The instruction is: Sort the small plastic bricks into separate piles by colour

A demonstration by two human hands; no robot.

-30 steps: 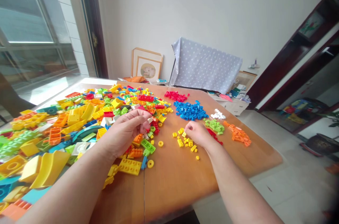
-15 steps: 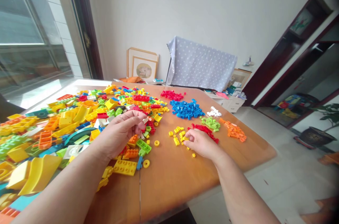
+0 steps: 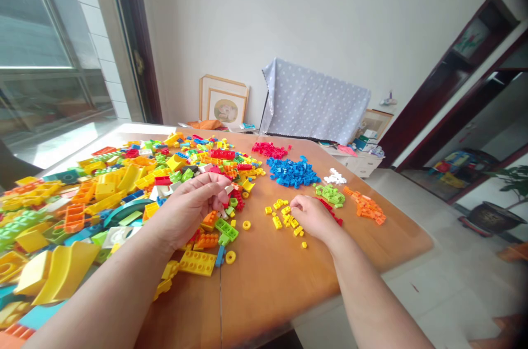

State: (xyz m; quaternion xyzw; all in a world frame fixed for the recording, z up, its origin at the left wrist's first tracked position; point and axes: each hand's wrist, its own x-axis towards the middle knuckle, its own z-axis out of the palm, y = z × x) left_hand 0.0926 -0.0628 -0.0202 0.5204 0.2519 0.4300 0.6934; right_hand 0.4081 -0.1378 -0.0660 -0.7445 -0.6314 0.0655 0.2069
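Note:
My left hand (image 3: 196, 203) hovers at the right edge of a big mixed heap of plastic building bricks (image 3: 127, 173). Its fingers are curled together; a small white piece shows by the fingertips, but I cannot tell whether they hold it. My right hand (image 3: 315, 218) is beside a loose group of small yellow bricks (image 3: 277, 222), fingers bent inward and closed. Whatever is in them is hidden. Behind that hand, a strip of red bricks (image 3: 336, 216) is partly covered. Two yellow rings (image 3: 230, 257) lie between the hands, near a flat yellow studded brick (image 3: 197, 262).
Sorted groups stand farther back on the wooden table (image 3: 272, 288): crimson bricks (image 3: 270, 150), blue bricks (image 3: 292, 173), white bricks (image 3: 335, 176), light green bricks (image 3: 330, 195) and orange bricks (image 3: 366, 206). The table's right edge drops to a tiled floor.
My right hand has shifted slightly back from the yellow bricks, uncovering more of them. My left hand stays nearly still. The view has moved a little.

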